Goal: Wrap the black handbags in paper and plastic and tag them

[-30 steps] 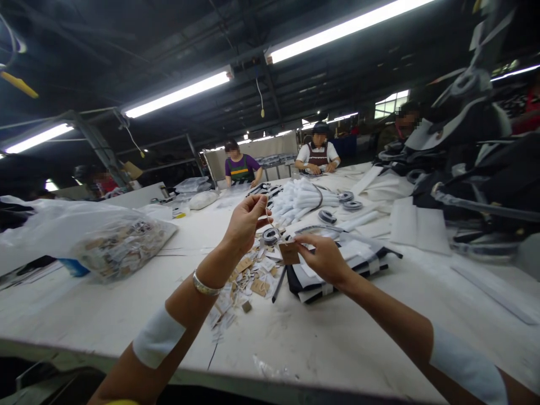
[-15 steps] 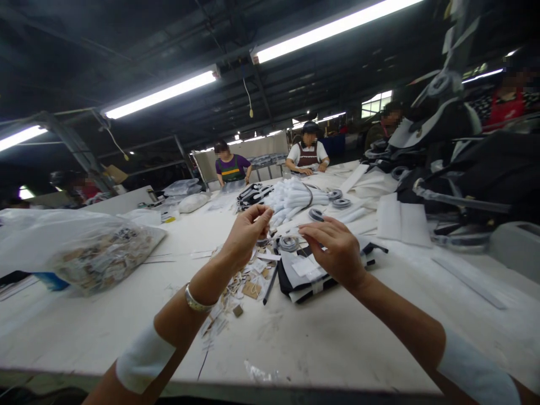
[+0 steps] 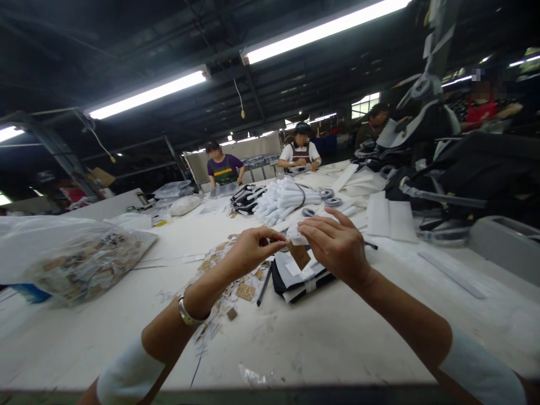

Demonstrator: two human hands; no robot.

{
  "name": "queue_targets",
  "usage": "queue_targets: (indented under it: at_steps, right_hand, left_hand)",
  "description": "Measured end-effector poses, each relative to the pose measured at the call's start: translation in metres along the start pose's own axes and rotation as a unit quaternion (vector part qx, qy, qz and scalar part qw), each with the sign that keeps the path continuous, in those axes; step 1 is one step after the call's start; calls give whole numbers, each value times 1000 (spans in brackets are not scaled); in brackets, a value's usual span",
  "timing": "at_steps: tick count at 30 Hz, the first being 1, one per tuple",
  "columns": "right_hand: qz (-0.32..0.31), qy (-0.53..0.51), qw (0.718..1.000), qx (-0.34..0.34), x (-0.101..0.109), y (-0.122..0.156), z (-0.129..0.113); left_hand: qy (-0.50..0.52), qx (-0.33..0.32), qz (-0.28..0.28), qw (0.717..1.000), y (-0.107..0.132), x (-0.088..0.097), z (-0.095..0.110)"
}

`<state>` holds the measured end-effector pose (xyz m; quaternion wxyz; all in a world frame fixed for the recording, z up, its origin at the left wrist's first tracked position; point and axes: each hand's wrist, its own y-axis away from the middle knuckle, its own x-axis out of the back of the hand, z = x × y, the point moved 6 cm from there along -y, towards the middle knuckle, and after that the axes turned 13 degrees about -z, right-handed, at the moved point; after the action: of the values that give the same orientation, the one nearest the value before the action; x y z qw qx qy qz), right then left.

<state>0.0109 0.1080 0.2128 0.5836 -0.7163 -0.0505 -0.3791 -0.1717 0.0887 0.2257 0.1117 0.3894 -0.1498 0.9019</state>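
Note:
My left hand (image 3: 252, 252) and my right hand (image 3: 335, 246) meet above a folded black-and-white garment (image 3: 300, 278) on the white table (image 3: 320, 337). Between them hangs a brown paper tag (image 3: 300, 255) with a small white tag above it. My right hand's fingers pinch the tags at the top. My left hand's thumb and forefinger are pinched together just left of the tags, seemingly on their thin string. A heap of loose brown and white tags (image 3: 230, 284) lies under my left wrist. A dark pen (image 3: 264, 278) lies beside the garment.
A clear plastic bag of tags (image 3: 80, 259) sits at the left. Bundled white items (image 3: 287, 201), tape rolls (image 3: 331, 198) and white sheets (image 3: 390, 216) lie farther back. Dark garments (image 3: 464, 163) pile at the right. Several people work at the far end of the table.
My left hand has come down from shoulder height to meet my right hand. The brown tag, hidden half a second ago, hangs between the hands again. The view has shifted right.

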Motion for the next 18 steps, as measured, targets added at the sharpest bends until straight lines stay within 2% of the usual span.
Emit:
queue_targets:
  at_steps: [3,6,9,12,15,18]
  right_hand:
    - [-9,-40,999,-19,-5,2,4]
    - [-16,-138,989,-55,-12,6,9]
    - [-57,-290,949,-107,-23,14,12]
    - [-112,-410,899,-104,-35,24,4]
    - [-139,-428,888,-90,-43,29,-5]
    - [-113,-432,887,-120,-46,31,-6]
  left_hand:
    - [-8,2,12,1000,1,1,0]
    - [-3,7,21,1000,1,3,0]
    - [12,13,16,1000,0,3,0]
    - [31,18,-5,999,0,0,2]
    - [46,20,-19,999,2,-3,3]
    - [67,18,-27,997,3,-5,6]
